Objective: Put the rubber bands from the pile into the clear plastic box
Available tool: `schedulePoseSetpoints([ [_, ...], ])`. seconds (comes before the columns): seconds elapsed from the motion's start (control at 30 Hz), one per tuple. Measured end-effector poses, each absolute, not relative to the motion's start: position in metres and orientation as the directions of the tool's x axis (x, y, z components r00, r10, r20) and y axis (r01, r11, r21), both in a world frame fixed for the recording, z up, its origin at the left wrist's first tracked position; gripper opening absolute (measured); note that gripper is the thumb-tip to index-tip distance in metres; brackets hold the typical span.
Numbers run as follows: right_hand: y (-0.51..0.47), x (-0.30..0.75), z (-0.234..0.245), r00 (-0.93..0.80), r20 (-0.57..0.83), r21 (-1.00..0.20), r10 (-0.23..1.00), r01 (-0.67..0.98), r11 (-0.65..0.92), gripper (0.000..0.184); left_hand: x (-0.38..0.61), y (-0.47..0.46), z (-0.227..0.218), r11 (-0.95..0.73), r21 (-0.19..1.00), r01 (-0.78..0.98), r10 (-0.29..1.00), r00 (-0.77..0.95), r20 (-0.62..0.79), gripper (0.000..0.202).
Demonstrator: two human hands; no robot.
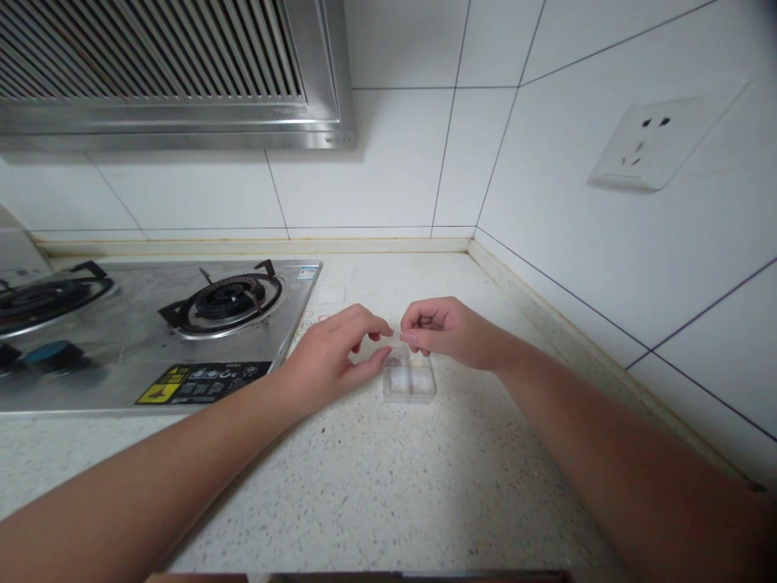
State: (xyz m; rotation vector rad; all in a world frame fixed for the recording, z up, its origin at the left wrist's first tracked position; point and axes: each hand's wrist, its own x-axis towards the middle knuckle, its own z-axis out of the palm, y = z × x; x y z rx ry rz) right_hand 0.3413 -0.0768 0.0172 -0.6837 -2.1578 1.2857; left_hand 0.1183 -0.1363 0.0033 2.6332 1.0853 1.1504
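A small clear plastic box (pixel 409 385) with compartments sits on the speckled counter below my fingers. My right hand (pixel 437 328) is closed in a pinch above the box's far part; something tiny and pale shows at its fingertips, too small to name. Just left of it is my left hand (pixel 346 348), thumb and index finger apart, the index fingertip close to the right hand's pinch. Some thin loops (pixel 323 318), one of them reddish, lie on the counter behind my left hand, partly hidden by it. My hands cover the far part of the box.
A gas stove (pixel 139 324) with black burners and knobs takes up the left side. Overhead at the left hangs a steel range hood (pixel 328 129). A flat clear rectangular piece (pixel 331 295) lies beside the stove. Tiled walls meet in a corner; a socket (pixel 643 146) is at right.
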Motion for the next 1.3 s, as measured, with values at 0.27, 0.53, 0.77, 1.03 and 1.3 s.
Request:
schedulePoseSetpoints([
  [0.27, -0.078, 0.339, 0.017, -0.743, 0.172, -0.91, 0.647, 0.132, 0.393, 0.015, 0.117, -0.136, 0.004, -0.76, 0.322, 0.564, 0.623, 0.493, 0.607, 0.009],
  [0.53, -0.08, 0.338, 0.018, -0.763, 0.115, -0.932, 0.636, 0.139, 0.335, 0.013, 0.116, -0.138, 0.005, -0.78, 0.29, 0.555, 0.598, 0.521, 0.609, 0.008],
  [0.77, -0.079, 0.339, 0.019, -0.73, 0.134, -0.919, 0.671, 0.161, 0.359, 0.01, 0.119, -0.138, 0.007, -0.77, 0.379, 0.513, 0.622, 0.47, 0.626, 0.005],
  [1.03, -0.078, 0.338, 0.016, -0.704, 0.197, -0.908, 0.682, 0.131, 0.398, 0.012, 0.127, -0.132, -0.001, -0.453, 0.84, 0.299, 0.891, 0.199, 0.409, 0.02],
  [1.3, -0.078, 0.337, 0.014, -0.704, 0.252, -0.89, 0.664, 0.1, 0.444, 0.017, 0.133, -0.132, 0.003, -0.319, 0.939, 0.128, 0.937, 0.189, 0.292, 0.024],
])
